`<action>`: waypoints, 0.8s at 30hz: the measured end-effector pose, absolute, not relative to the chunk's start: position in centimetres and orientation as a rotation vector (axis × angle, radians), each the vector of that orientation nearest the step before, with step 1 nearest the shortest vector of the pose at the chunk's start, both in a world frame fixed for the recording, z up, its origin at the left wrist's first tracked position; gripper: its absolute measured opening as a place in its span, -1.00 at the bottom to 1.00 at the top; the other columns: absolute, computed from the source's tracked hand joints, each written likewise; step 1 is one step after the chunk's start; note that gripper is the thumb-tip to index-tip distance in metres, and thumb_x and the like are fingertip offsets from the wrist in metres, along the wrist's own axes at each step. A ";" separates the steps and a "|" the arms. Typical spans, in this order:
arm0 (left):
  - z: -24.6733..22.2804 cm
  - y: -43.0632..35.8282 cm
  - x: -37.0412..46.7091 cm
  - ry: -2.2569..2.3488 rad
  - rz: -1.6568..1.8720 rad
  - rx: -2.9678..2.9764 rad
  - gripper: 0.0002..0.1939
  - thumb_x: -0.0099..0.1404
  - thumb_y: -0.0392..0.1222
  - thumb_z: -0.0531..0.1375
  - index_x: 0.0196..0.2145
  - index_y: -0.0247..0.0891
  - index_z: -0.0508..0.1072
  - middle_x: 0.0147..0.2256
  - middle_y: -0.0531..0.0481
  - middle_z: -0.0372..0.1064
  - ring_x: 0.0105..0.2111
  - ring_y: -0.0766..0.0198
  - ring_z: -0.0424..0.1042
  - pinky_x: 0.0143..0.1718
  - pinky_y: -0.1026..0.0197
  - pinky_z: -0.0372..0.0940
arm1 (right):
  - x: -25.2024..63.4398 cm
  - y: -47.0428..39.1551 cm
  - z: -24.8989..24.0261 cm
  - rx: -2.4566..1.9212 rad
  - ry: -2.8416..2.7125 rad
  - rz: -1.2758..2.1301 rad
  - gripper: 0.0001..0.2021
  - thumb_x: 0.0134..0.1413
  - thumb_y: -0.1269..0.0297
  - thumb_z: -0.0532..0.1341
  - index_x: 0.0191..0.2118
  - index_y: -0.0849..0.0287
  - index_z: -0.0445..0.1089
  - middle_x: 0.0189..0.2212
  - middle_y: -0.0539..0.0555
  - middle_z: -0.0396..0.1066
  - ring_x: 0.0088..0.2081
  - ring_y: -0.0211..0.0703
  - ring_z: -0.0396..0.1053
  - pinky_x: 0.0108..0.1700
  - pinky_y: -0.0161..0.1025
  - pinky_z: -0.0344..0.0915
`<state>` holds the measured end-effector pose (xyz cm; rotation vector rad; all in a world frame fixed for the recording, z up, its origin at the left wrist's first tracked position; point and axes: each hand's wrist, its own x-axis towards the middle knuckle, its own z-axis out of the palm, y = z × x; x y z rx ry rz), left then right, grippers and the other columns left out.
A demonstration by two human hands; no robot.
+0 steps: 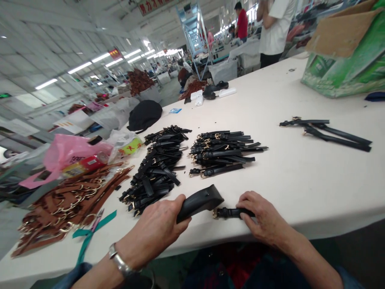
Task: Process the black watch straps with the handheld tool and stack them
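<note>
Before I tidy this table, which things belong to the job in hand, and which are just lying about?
Likely the job:
Black handheld item, in the left hand
Buckled strap, in the right hand
Left strap heap
Right strap heap
Loose straps

Seemingly lying about:
Pink bag
Black cap
Green box

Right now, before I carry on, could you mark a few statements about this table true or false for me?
1. The right hand holds a black buckled strap. True.
2. The left hand is empty. False: the left hand grips a curved black object.
3. Brown straps lie on the left of the table. True.
4. The pink bag sits beside the green box. False: the pink bag is beside the brown straps.
</note>
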<state>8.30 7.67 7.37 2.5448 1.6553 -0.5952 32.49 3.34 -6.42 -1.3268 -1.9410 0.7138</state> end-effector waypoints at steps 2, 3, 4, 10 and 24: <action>7.8 7.2 7.7 1.634 -0.607 2.511 -0.83 0.18 -0.02 0.05 -0.34 -0.13 0.26 -0.47 0.04 0.39 -0.47 0.20 0.38 -0.50 0.26 0.06 | 32.5 3.3 -6.3 -1.339 -1.942 0.713 -0.78 -0.06 0.50 0.13 -0.25 0.14 0.36 -0.27 0.08 0.28 -0.22 -0.12 0.22 -0.15 -0.14 0.21; 7.8 6.9 7.6 1.614 -0.618 2.493 -0.84 0.18 -0.02 0.06 -0.34 -0.12 0.27 -0.47 0.05 0.38 -0.46 0.20 0.38 -0.50 0.26 0.07 | 32.5 3.3 -6.3 -1.344 -1.945 0.718 -0.79 -0.07 0.49 0.13 -0.26 0.14 0.36 -0.27 0.07 0.28 -0.22 -0.12 0.22 -0.15 -0.14 0.21; 7.7 6.8 7.5 1.594 -0.626 2.476 -0.85 0.17 -0.03 0.06 -0.34 -0.12 0.28 -0.47 0.05 0.38 -0.45 0.20 0.38 -0.49 0.26 0.08 | 32.5 3.2 -6.2 -1.349 -1.947 0.723 -0.79 -0.07 0.49 0.13 -0.26 0.14 0.36 -0.28 0.07 0.28 -0.22 -0.12 0.22 -0.15 -0.14 0.20; 5.7 7.3 8.9 1.609 -0.514 2.419 -0.82 0.15 -0.07 0.06 -0.30 -0.16 0.30 -0.43 -0.01 0.39 -0.40 0.17 0.39 -0.43 0.25 0.12 | 32.2 3.5 -6.2 -1.382 -1.956 0.721 -0.87 0.00 0.37 0.16 -0.27 0.12 0.38 -0.29 0.07 0.28 -0.23 -0.11 0.21 -0.16 -0.14 0.18; 5.0 6.4 6.3 1.683 -0.395 2.288 -0.76 0.14 -0.03 0.08 -0.26 -0.16 0.33 -0.39 0.01 0.38 -0.35 0.20 0.38 -0.35 0.27 0.18 | 30.9 2.8 -4.9 -1.508 -2.110 0.481 -0.90 -0.06 0.46 0.15 -0.36 0.16 0.32 -0.37 0.06 0.29 -0.30 -0.12 0.18 -0.25 -0.17 0.06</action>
